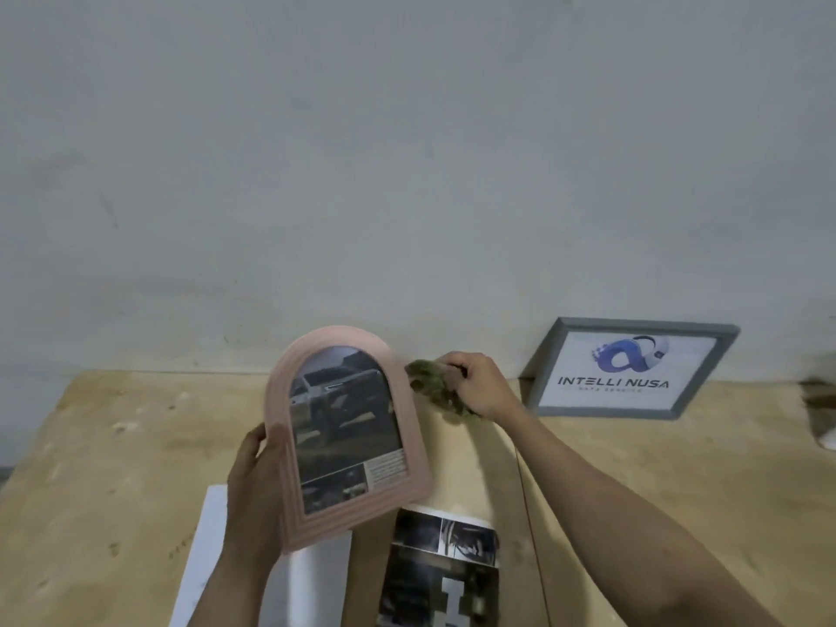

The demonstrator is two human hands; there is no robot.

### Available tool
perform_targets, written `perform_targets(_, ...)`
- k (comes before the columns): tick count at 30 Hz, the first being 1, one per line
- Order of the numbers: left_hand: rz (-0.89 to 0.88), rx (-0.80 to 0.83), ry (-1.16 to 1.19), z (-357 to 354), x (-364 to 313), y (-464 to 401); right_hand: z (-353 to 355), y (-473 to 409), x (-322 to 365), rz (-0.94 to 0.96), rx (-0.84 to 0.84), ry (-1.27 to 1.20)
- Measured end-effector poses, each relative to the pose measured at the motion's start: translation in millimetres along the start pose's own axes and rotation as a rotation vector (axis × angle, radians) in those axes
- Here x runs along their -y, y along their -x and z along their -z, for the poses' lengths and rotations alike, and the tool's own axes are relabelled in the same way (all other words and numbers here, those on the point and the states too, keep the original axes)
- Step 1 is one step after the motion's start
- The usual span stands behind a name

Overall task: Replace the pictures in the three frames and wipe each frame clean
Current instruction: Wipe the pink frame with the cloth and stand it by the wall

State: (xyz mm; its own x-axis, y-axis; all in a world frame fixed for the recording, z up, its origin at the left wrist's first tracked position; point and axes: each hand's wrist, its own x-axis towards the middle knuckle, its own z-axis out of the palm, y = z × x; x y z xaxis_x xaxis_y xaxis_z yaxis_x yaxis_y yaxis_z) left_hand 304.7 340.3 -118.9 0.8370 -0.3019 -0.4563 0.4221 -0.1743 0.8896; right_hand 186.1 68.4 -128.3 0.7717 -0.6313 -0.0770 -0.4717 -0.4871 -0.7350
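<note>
Plywood table (pixel 633 468) backed by grey wall. Pink arched frame (pixel 346 438) gripped at left edge by left hand (pixel 253 486), raised over table middle. Green cloth (pixel 436 389) bunched in curled right hand (pixel 475 382), touching frame's right edge. Grey frame (pixel 631 368), "INTELLI NUSA", leaned on wall right of pink frame. Printed picture (pixel 445 567) and white sheet (pixel 312 586) laid below it; bare table left.

Plywood table (pixel 135 445); prints (pixel 445 567); grey frame (pixel 633 368)
</note>
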Motion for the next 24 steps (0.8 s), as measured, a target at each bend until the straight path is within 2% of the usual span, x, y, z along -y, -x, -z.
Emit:
perform_targets(2,0.011,-0.031,0.03,0,14,-7,-25,-12,-39,0.127,0.027,0.476)
perform_targets(3,0.036,-0.046,0.054,-1,24,-8,-44,-12,-64,0.121,0.066,0.606)
perform_targets(4,0.055,-0.055,0.088,-3,32,-9,-62,-10,-83,0.094,0.1,0.638)
perform_targets(6,0.06,-0.089,0.136,-7,41,0,-88,-2,-104,0.042,0.095,0.552)
perform_targets(8,0.047,-0.128,0.141,-14,47,10,-90,-4,-111,0.021,0.128,0.538)
perform_targets(10,0.04,-0.132,0.161,-23,46,23,-76,-8,-104,0.005,0.231,0.521)
perform_targets(12,0.023,-0.148,0.158,-33,41,38,-61,-6,-89,0.011,0.223,0.371)
perform_targets(15,-0.005,-0.141,0.173,-47,31,58,-32,18,-54,-0.072,0.103,-0.225)
perform_targets(17,-0.025,-0.099,0.182,-59,21,72,0,42,-37,-0.216,0.203,-0.62)
perform_targets(18,-0.032,-0.083,0.187,-67,15,81,18,51,-33,-0.264,0.267,-0.731)
perform_targets(20,-0.043,-0.05,0.221,-86,4,100,59,69,-31,-0.243,0.312,-0.792)
perform_targets(24,-0.056,0.086,0.203,-131,-18,127,138,97,-38,-0.142,0.194,-0.64)
